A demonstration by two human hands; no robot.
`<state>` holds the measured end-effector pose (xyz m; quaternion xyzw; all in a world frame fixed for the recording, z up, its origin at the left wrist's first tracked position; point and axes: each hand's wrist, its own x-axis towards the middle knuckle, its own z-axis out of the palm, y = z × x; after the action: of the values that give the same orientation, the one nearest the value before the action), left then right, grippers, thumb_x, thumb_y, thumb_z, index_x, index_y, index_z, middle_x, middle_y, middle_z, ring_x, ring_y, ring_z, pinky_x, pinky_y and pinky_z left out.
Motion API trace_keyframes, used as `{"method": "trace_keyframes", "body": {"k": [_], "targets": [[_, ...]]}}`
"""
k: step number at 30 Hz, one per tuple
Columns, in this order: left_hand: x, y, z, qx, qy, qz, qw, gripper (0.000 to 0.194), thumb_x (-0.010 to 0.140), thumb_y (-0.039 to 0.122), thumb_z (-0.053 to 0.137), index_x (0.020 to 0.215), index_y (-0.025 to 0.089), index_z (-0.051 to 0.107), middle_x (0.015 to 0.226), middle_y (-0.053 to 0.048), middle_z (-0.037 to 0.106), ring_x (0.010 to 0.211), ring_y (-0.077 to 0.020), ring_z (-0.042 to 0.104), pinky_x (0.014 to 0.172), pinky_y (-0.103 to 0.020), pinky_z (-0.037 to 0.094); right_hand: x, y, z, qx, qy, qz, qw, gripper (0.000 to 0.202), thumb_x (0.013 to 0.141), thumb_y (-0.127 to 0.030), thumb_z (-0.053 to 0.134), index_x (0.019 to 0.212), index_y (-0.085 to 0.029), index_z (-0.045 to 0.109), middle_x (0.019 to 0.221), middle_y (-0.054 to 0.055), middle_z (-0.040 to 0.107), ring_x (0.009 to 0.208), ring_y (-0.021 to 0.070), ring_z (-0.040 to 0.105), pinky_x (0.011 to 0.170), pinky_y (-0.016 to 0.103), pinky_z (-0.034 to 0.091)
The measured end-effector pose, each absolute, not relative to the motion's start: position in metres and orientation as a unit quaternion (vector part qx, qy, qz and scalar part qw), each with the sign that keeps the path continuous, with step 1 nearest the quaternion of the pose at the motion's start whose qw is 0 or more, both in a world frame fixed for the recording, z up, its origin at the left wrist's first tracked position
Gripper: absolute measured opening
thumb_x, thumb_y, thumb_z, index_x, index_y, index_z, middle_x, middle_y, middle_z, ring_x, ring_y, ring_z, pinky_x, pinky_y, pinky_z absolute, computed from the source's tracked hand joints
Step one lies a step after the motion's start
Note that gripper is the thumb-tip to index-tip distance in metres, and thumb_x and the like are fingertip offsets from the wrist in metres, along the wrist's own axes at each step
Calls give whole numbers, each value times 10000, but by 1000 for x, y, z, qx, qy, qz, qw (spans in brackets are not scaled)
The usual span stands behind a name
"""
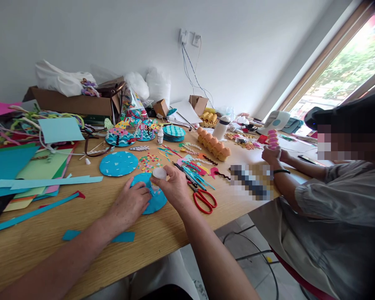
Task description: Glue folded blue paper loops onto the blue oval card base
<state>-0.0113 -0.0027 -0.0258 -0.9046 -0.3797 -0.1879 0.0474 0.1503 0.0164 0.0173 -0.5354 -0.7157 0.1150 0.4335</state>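
Note:
My left hand (131,201) lies with fingers stretched over the left side of a round blue disc (156,205) on the table. My right hand (175,187) grips a small whitish cup-like container (159,173) between thumb and fingers above the disc; whether it touches the disc I cannot tell. A second blue disc (118,163) with pale flecks rests behind my left hand. Small colourful confetti pieces (149,161) are scattered behind the container. Red-handled scissors (204,201) lie to the right of my right hand, beside turquoise strips (203,180).
Blue paper strips (123,237) and coloured sheets (18,166) lie on the left. Behind stand decorated fish crafts (120,135), a white glue bottle (160,136) and an orange egg carton (213,143). At right, a seated person (337,200) holds a pink piece (272,139).

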Motion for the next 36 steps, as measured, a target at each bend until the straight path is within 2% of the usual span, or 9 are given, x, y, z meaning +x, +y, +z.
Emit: {"method": "trace_keyframes", "body": {"k": [6,13,17,22,26,32,36], "targets": [[-11,-3,-27,-905,-374,-193,64,159,825,144,501,777,216,634,853,-19,677,966,-251,549,1005,-571,240,151,14,18,-543,-716,124,420,295,684,-400,687,571,-195,508,606,-35,516,625,128,483,565,228,300],[-11,-2,-29,-903,-378,-193,68,138,821,161,523,771,221,637,861,-5,679,979,-241,546,1039,-536,204,158,-1,33,-556,-738,162,346,185,739,-350,638,768,-190,551,709,-12,572,649,137,490,567,232,306],[-12,0,-33,-900,-378,-200,81,107,806,156,548,764,221,623,845,-9,674,973,-237,545,1028,-540,211,157,-4,38,-572,-736,175,317,201,706,-294,652,829,-186,534,728,-16,559,654,140,485,564,235,305],[-11,-1,-32,-901,-378,-199,76,122,812,150,537,764,212,631,855,-11,675,982,-238,545,1026,-547,219,155,-1,32,-571,-697,224,372,183,686,-307,651,762,-199,524,660,-39,549,610,129,494,537,224,323],[-11,-3,-27,-903,-382,-188,61,111,789,132,562,773,210,639,863,-8,677,986,-250,549,1012,-568,237,154,2,28,-560,-671,220,432,207,681,-311,646,820,-199,541,704,-27,588,630,134,523,574,231,372],[-11,-3,-27,-904,-378,-187,63,133,815,146,525,773,210,634,866,-8,679,984,-252,543,1006,-578,235,155,3,27,-549,-691,231,409,145,697,-302,647,780,-196,593,704,-20,610,659,142,547,599,232,382],[-11,-2,-28,-904,-371,-198,76,170,835,156,488,768,218,631,855,-3,679,969,-230,536,1035,-543,208,156,2,26,-550,-701,222,397,147,691,-322,667,756,-204,608,696,-30,620,652,139,544,604,226,370]]}}
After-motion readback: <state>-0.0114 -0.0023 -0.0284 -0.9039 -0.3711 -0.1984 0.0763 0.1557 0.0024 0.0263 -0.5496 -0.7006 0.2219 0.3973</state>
